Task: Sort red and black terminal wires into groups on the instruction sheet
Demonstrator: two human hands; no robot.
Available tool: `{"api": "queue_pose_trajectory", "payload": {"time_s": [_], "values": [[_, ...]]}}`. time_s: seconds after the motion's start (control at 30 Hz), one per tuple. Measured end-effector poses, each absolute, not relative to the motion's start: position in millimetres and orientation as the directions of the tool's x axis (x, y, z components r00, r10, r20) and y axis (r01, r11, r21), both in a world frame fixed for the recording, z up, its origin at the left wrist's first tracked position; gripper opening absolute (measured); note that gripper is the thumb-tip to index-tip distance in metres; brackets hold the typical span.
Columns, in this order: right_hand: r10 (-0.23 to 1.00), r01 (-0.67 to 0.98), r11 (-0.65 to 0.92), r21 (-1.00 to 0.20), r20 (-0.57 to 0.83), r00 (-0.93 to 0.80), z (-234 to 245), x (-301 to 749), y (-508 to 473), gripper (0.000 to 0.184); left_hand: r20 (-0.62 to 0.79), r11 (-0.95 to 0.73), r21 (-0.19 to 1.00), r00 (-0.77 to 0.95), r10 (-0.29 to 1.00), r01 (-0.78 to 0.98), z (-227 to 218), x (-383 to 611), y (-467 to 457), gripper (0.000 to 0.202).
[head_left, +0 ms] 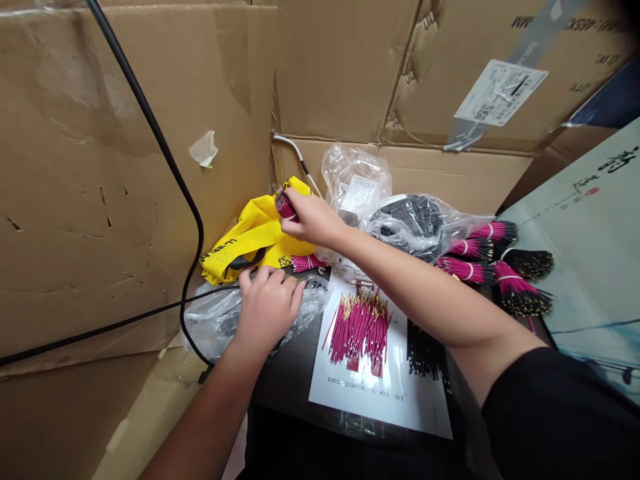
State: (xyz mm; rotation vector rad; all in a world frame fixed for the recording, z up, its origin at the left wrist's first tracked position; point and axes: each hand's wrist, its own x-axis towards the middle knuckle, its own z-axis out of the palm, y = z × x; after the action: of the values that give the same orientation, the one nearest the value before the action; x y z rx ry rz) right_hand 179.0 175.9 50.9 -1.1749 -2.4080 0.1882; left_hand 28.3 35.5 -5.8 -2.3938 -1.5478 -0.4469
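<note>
Cardboard wall (125, 200) alongside, dark counter (285, 380) below: my right hand (315, 217) is pinching a magenta wire bundle (285, 205) above a yellow bag (255, 230), while my left hand (267, 310) is resting, fingers loosely curled, on a clear plastic bag (220, 320).

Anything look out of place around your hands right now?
Yes: a loose black cable loops down the cardboard wall and runs across the clear plastic bag beside the left hand, lying stray where the hands work.

This whole corner's walled in with big brown corrugated cardboard sheets (125, 167), a thin black cable (167, 147) snaking down, and a white shipping label (500, 92) taped top right.
</note>
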Motion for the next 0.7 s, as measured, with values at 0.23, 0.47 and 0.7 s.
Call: {"api": "queue_pose_trajectory", "payload": {"time_s": [0.23,0.47,0.7], "values": [[0.67,0.52,0.719,-0.461,0.659,-0.343,93.0,217.8,127.4,0.023,0.543,-0.478,-0.103,0.452,0.708,0.872,4.3,28.5,31.3,0.021],[0.317,0.425,0.905,-0.026,0.709,-0.631,77.0,293.3,16.1,0.014,0.377,-0.484,0.827,0.359,0.854,0.284,25.1,65.8,-14.3,0.028],[0.271,0.639,0.759,0.125,0.832,-0.484,29.7,323.3,-58.1,0.013,-0.219,0.653,0.679,0.758,0.615,-0.334,19.5,143.4,-51.8,0.051]]}}
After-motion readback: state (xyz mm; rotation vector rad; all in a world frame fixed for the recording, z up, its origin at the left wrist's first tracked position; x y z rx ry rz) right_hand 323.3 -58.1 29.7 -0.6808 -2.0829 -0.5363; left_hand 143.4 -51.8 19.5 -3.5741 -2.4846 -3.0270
